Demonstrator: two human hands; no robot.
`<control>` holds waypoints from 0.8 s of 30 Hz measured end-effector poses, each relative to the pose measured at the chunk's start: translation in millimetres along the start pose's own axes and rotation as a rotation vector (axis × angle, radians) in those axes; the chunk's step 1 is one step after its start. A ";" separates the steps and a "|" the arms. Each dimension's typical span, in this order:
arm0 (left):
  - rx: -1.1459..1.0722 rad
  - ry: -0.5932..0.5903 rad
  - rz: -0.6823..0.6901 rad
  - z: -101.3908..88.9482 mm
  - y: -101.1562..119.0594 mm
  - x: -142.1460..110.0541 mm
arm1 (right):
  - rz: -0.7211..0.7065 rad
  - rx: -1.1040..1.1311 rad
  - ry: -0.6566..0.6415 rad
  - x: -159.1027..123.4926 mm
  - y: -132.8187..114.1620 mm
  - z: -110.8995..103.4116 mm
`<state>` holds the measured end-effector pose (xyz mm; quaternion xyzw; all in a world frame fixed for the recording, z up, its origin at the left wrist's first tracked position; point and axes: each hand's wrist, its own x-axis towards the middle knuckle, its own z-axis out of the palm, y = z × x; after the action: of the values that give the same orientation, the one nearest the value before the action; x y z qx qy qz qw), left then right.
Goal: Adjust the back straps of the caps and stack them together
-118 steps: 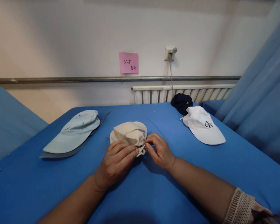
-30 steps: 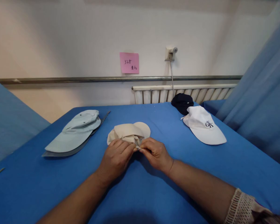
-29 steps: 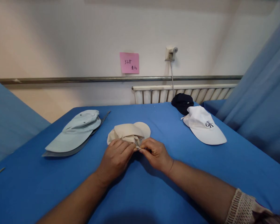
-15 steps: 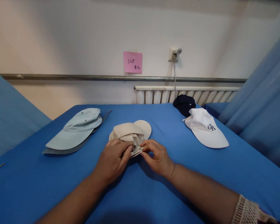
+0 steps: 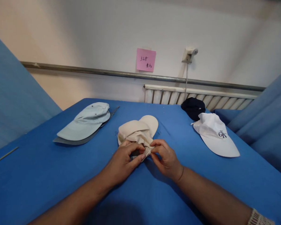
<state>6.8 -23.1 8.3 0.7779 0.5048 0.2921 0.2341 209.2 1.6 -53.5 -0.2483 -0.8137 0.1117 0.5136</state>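
A beige baseball cap (image 5: pixel 134 127) lies in the middle of the blue-covered table, its brim pointing away to the far right. My left hand (image 5: pixel 125 161) pinches the near edge of the cap between thumb and fingers. Close beside it, my right hand (image 5: pixel 166 159) is closed on the same edge, thumb against fingertips. The fabric between the two hands is bunched and creased. My fingers hide part of the cap's near edge, and whether a strap or buckle is held there cannot be made out.
To the left, a pale blue cap (image 5: pixel 86 122) rests on a dark grey cap (image 5: pixel 77 142). At the right lie a white cap (image 5: pixel 216 136) and a black cap (image 5: pixel 193 107). A thin stick (image 5: pixel 4 156) is at far left. Behind the blue table (image 5: pixel 140 193) stands a radiator (image 5: pixel 173 97).
The view has tilted and shifted, so everything sits differently in frame. Both hands stay on the beige cap; my left fingers have arched apart from the thumb more, and the fabric is bunched differently.
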 end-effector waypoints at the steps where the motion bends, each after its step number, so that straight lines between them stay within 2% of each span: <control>1: -0.008 0.003 0.013 0.0 0.5 -0.1 | -0.005 -0.005 0.000 0.1 0.0 -0.2; 12: -0.056 0.080 0.098 2.2 4.4 -1.0 | 0.006 -0.031 0.014 -0.3 4.3 -0.5; 19: -0.233 0.177 -0.042 6.4 2.5 -3.6 | 0.000 -0.016 0.009 0.3 2.3 0.1; 24: -0.048 0.154 0.095 2.0 2.4 -4.4 | 0.000 -0.017 0.013 0.1 1.3 1.0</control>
<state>8.4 -28.3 7.5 0.7705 0.4766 0.3737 0.1989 208.6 2.8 -54.5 -0.2531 -0.8113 0.1032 0.5168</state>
